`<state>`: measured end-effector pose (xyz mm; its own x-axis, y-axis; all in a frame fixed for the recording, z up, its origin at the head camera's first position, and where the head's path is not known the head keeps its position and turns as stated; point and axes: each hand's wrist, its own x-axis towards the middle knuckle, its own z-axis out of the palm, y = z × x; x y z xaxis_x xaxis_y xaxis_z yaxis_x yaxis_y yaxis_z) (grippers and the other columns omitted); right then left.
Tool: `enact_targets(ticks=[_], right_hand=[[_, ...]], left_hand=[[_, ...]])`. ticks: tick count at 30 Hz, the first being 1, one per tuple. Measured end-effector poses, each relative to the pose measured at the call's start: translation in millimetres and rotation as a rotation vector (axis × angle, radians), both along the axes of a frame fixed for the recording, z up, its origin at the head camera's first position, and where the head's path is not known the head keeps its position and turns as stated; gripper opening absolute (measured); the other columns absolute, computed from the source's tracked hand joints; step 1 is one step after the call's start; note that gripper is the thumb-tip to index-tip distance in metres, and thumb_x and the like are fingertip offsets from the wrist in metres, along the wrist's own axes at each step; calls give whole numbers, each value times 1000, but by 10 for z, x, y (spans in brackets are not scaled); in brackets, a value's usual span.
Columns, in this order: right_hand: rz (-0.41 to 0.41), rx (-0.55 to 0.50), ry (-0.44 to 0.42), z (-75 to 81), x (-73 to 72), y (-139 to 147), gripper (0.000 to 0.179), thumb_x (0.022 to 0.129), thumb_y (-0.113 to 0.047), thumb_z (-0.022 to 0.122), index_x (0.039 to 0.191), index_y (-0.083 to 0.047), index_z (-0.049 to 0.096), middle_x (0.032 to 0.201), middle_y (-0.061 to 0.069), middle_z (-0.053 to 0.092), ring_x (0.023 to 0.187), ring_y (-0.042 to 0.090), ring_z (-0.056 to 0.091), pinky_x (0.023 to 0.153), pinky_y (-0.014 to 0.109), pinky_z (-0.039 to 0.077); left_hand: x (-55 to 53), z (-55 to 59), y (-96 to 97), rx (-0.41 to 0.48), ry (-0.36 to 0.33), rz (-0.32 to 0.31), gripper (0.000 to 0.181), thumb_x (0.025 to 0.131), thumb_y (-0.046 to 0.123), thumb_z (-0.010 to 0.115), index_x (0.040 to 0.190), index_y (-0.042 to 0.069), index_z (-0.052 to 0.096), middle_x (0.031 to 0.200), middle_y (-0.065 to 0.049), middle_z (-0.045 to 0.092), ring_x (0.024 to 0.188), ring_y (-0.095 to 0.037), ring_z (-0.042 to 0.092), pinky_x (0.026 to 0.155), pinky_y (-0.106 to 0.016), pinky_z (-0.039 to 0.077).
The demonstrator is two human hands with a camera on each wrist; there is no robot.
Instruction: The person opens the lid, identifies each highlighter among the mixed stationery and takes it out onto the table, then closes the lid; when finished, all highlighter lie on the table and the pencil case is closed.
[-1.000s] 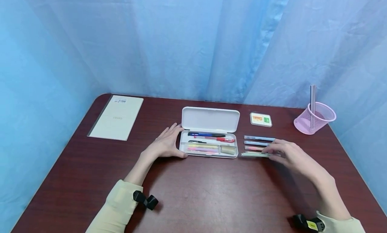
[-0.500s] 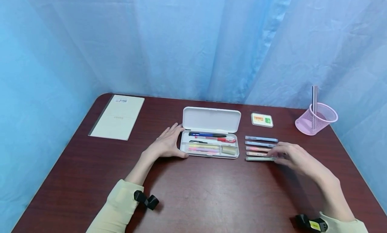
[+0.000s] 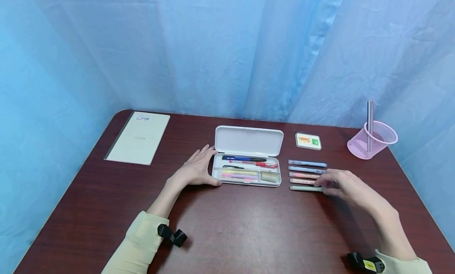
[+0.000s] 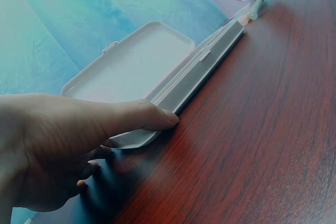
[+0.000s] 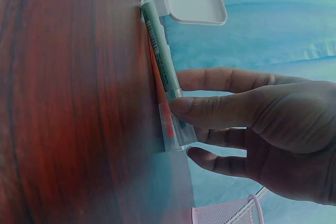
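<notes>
My right hand point(image 3: 350, 189) pinches a pale green pen point(image 5: 160, 51) by its clear-capped end, between thumb and fingers. The pen lies low over the tabletop, nearest in a row with two blue pens point(image 3: 307, 163) and two pinkish pens point(image 3: 303, 175). My left hand point(image 3: 194, 169) rests against the left end of an open white pencil case point(image 3: 249, 141). Its thumb point(image 4: 157, 118) touches the front corner, while its other fingers extend toward the hinge side. Inside the case are a blue pen point(image 3: 243, 158), a red pen point(image 3: 263, 164), several coloured sticks point(image 3: 239, 174) and a beige block point(image 3: 269, 176).
A pink mesh pen cup point(image 3: 359, 143) with striped sticks point(image 3: 370, 116) stands at the right. A small flat clear-edged case point(image 3: 308, 141) lies behind the pens. At the far left lies a cream notebook point(image 3: 138, 137). Blue curtain point(image 3: 227, 60) encloses the dark wooden table point(image 3: 245, 226).
My right hand has moved the green pen slightly right and toward me, away from the pinkish pen beside it. It is nearly still over the last half second. My left hand stays on the case.
</notes>
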<state>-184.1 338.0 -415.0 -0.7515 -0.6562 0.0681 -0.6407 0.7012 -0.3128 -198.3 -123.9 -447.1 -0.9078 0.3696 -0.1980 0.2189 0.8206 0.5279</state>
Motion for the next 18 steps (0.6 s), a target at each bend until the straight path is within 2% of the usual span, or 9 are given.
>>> enact_targets(ticks=[5,18], right_hand=[[-38,40,-34,21,6,-18,37,77,1,84,97,-29,76,92,-19,68,84,-3,58,72,27,55],[-81,98,-57,21,1,-52,33,77,-3,84,94,-30,76,90,-18,69,83,-3,60,70,28,53]], left_hand=[[0,-3,-2,2,1,2,103,73,45,87,154,7,37,170,-13,27,163,-30,15,134,-48,14],[-3,7,4,-4,-11,2,104,74,46,87,155,8,36,171,-13,26,163,-30,14,135,-48,13]])
